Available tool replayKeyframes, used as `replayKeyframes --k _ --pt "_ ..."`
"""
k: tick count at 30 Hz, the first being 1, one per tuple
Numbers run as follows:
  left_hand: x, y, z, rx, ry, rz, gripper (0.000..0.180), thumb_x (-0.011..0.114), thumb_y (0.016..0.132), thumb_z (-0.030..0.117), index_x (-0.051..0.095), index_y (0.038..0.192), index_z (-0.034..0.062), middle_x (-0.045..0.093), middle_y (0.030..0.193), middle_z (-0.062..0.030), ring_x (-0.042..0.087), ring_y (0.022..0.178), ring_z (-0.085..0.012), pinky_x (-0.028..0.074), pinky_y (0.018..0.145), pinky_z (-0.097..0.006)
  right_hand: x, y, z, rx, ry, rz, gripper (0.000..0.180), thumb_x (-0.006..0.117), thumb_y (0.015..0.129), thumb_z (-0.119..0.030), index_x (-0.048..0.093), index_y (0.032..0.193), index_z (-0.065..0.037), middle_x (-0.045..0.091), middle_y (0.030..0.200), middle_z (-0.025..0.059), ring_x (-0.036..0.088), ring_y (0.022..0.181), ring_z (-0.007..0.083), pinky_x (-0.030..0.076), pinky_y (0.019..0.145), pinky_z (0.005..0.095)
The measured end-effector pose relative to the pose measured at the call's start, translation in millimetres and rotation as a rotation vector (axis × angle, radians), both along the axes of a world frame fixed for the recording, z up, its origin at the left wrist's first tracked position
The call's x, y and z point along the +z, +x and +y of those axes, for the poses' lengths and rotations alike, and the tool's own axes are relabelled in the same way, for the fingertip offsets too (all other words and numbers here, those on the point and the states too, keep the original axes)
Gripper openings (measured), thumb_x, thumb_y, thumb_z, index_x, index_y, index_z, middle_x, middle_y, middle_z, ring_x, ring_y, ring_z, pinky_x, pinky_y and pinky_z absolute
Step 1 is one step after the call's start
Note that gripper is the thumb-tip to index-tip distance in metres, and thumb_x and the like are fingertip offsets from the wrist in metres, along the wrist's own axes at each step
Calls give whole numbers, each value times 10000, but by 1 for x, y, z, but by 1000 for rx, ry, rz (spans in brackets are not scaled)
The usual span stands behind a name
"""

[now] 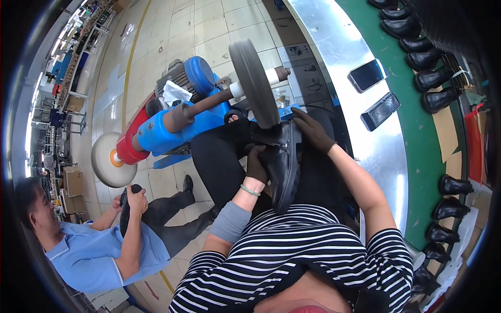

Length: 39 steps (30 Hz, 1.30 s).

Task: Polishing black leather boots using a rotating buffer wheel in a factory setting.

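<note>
I hold a black leather shoe (284, 167) in front of me, its toe end pressed up against a dark buffing wheel (254, 83). My left hand (255, 164), in a dark glove, grips the shoe's side near the middle. Also gloved, my right hand (312, 130) clasps the shoe's upper end close to the wheel. The wheel sits on a shaft coming out of a blue motor housing (177, 125). My lap in black trousers lies below the shoe.
A second pale buffing wheel (107, 159) sits at the shaft's far left end, where a person in a blue shirt (99, 250) holds a dark shoe. At right a metal bench (365, 141) carries two phones, beside a green conveyor (422, 130) lined with black shoes.
</note>
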<state>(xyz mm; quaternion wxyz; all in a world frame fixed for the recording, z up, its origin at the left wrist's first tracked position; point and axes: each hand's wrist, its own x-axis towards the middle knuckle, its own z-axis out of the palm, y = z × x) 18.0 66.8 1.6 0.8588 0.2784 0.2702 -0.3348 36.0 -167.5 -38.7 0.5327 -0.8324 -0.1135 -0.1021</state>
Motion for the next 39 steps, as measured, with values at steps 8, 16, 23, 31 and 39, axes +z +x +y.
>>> replayKeyframes --k 8,16,23,31,39 --pt "-36 42 -20 228 61 44 286 564 778 186 662 996 29 691 1035 -136 656 955 -294 523 917 -412 -51 85 32 -75 507 516 485 375 1024 -342 457 1367 -9 488 1405 193 492 1256 331 340 1089 373" --pt "-29 10 -12 146 -101 -5 288 567 809 157 635 1059 31 673 1069 -116 641 1020 -274 490 987 -415 -6 66 42 -79 1033 789 664 496 932 -547 470 1415 -93 513 1383 144 507 1249 278 389 1042 457" --pt "-11 16 -43 91 -72 -2 227 585 797 153 649 962 9 690 965 -111 668 924 -261 528 911 -378 -24 33 -4 -168 252 -161 558 597 883 -282 486 1378 -50 537 1307 152 529 1205 258 392 1045 364" --pt "-15 13 -64 22 17 -128 254 565 807 184 673 969 23 703 962 -107 671 905 -243 522 892 -355 20 -20 -8 -561 318 249 804 795 720 -355 458 1386 -54 522 1276 167 487 1228 305 396 1028 394" --pt "-27 12 -48 145 164 -231 357 530 904 334 615 1134 74 620 1215 -109 577 1117 -244 482 938 -430 126 -37 20 -314 -268 -23 786 769 638 -245 450 1333 -66 548 1190 172 570 1076 366 496 876 458"
